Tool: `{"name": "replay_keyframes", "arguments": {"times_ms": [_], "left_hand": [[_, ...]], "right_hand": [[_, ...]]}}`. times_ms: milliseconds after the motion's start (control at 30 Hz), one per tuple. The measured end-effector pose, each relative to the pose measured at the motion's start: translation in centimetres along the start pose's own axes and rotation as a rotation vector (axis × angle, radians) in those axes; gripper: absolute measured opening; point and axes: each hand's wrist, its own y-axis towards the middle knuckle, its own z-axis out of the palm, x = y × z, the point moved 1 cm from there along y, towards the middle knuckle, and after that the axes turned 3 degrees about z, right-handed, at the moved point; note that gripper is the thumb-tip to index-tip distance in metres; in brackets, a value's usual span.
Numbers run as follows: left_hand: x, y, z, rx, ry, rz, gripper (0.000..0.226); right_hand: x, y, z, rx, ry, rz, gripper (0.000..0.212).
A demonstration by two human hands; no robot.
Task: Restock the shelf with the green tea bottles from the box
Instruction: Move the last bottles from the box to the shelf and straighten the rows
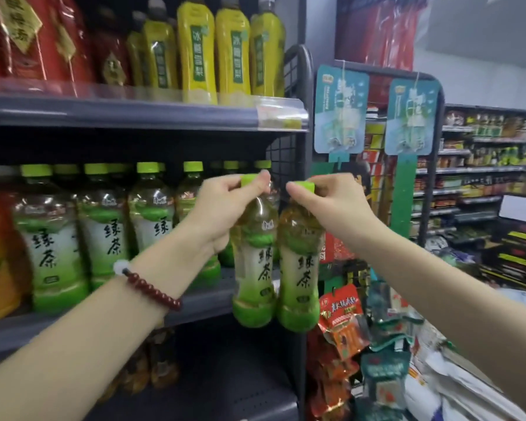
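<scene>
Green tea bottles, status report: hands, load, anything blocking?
Left hand and right hand each pinch a green tea bottle by the cap. Both hang before the shelf edge. Right end open.

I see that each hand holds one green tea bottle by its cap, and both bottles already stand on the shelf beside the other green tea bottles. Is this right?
Not quite. The head view shows the left hand and the right hand each pinching one green tea bottle by its cap, but the left bottle and the right bottle hang in the air before the shelf, not standing on it.

Glossy clear plastic green tea bottles (275, 268) (shiny film labels), matt grey metal shelf (134, 115)
</scene>
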Motion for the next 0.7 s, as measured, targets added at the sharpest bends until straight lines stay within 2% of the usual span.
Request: {"name": "replay_keyframes", "arguments": {"times_ms": [67,133,400,467,600,700], "left_hand": [[-1.1,0.6,-0.8,-0.041,-0.015,0.054,0.036],[-1.9,1.2,-1.4,-0.100,-0.025,0.135,0.027],[-0.7,2.3,-1.3,-0.182,0.140,0.437,0.005],[0.4,2.4,-1.1,-0.188,0.158,0.430,0.005],[2.2,3.2,-1.1,-0.205,0.119,0.307,0.006],[2.5,4.3,-1.0,-0.227,0.167,0.267,0.008]], "right_hand": [[1.1,1.3,0.6,-0.027,0.024,-0.039,0.050],[2.1,2.4,1.1,-0.076,0.041,-0.069,0.049],[1.4,3.2,3.2,-0.323,0.085,-0.171,0.024],[0.5,3.0,3.5,-0.322,0.104,-0.157,0.023],[-0.5,3.2,4.0,-0.258,0.113,-0.127,0.019],[-0.8,4.8,4.3,-0.199,0.094,-0.061,0.024]]}}
